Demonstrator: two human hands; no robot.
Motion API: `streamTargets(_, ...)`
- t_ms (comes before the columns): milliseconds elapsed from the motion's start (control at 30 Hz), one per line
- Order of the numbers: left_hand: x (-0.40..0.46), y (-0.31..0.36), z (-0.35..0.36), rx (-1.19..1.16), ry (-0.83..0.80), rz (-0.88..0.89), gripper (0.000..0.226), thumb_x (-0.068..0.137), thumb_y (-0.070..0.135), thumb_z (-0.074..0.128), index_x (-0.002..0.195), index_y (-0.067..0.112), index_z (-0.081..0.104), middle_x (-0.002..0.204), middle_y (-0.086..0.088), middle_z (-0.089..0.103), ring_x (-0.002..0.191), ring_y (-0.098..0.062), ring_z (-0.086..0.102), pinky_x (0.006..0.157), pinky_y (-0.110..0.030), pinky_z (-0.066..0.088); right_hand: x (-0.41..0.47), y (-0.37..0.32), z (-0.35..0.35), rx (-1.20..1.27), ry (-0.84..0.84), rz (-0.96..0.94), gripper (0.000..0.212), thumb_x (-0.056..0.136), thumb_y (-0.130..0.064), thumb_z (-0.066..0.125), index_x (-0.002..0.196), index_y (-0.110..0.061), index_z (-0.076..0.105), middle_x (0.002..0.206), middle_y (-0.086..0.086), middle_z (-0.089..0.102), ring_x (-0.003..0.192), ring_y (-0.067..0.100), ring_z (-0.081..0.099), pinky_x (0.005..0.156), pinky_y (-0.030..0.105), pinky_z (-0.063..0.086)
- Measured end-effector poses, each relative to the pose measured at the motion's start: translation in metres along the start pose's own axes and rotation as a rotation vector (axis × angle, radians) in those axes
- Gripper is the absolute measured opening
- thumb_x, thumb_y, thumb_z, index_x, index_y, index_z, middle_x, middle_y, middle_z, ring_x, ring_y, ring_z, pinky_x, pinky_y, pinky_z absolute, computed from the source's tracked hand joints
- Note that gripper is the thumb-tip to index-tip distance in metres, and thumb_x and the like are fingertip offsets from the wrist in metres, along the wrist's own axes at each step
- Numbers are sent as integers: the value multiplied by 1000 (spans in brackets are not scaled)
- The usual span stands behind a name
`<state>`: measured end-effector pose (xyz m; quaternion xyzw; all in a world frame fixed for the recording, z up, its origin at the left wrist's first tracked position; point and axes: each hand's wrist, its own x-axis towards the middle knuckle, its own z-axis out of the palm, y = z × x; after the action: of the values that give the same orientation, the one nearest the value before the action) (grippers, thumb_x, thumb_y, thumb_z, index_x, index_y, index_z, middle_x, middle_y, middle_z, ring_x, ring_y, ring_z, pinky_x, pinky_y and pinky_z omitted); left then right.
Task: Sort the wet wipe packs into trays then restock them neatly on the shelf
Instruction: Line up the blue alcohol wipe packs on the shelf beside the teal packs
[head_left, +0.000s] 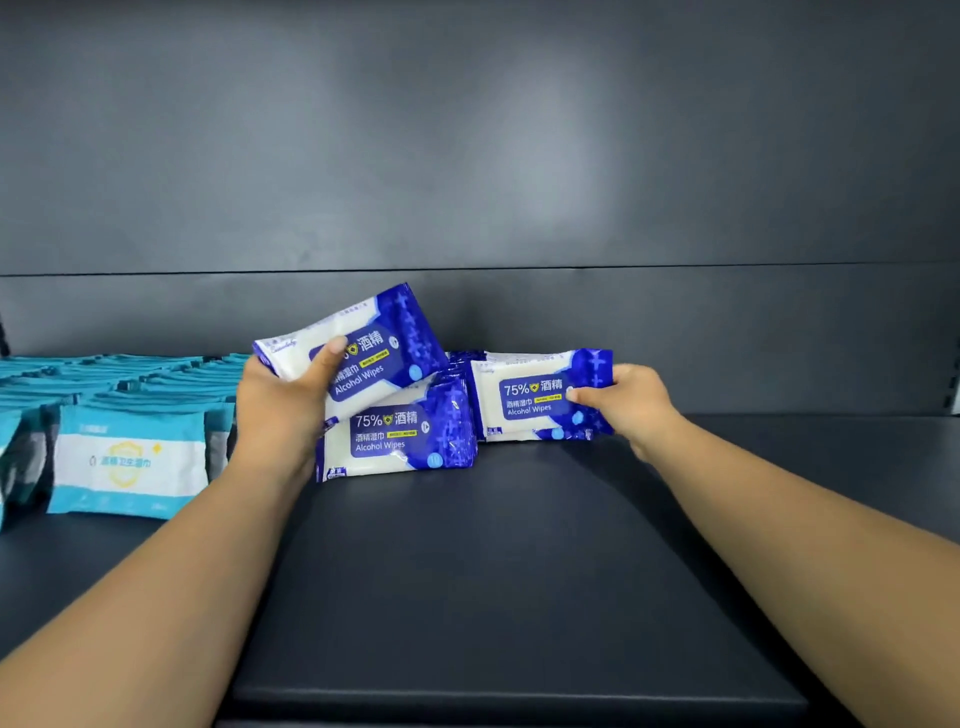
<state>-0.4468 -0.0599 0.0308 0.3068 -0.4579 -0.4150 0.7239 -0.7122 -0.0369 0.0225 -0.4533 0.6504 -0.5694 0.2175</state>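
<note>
The work is at the restocking stage, and no trays are in view. On the left of the dark shelf (519, 571), the teal wet wipe packs (130, 460) already stand in tidy rows running back toward the rear panel, so that section looks finished.

The blue alcohol wipe packs are only partly placed. 1 row of them stands upright at the centre, fronted by the centre blue pack (395, 441), and a 2nd row begins just to its right.

The left hand (283, 400) holds a tilted blue pack (363, 353) above the centre row, thumb across its face and fingers behind; its grip is closed around that pack, which is not yet set down.

The right hand (634, 397) pinches the right end of the right blue pack (535, 397), which stands at the front of the 2nd row, apparently squaring it up.

Still to do, by my judgement: seat the lifted pack and align the blue rows. The right half of the shelf carries nothing yet. Whether more packs wait off camera cannot be told.
</note>
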Motion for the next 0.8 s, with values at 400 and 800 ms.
streamTargets(400,-6,1,5,28,-87,-5,20,80,13,70,96,15,58,88,-1,69,66,-10,69,55,-28,57,13,21,6,-217,-25,-4,32,76,-14,75,105,-12,63,112,8,66,103,26,61,93,37,47)
streamTargets(800,-14,-2,11,229,-181,27,12,78,23,71,85,23,61,88,2,69,72,-12,68,68,-31,56,-16,-31,-19,173,65,-105,20,83,-31,67,75,-20,53,82,-1,58,75,13,55,68,26,48)
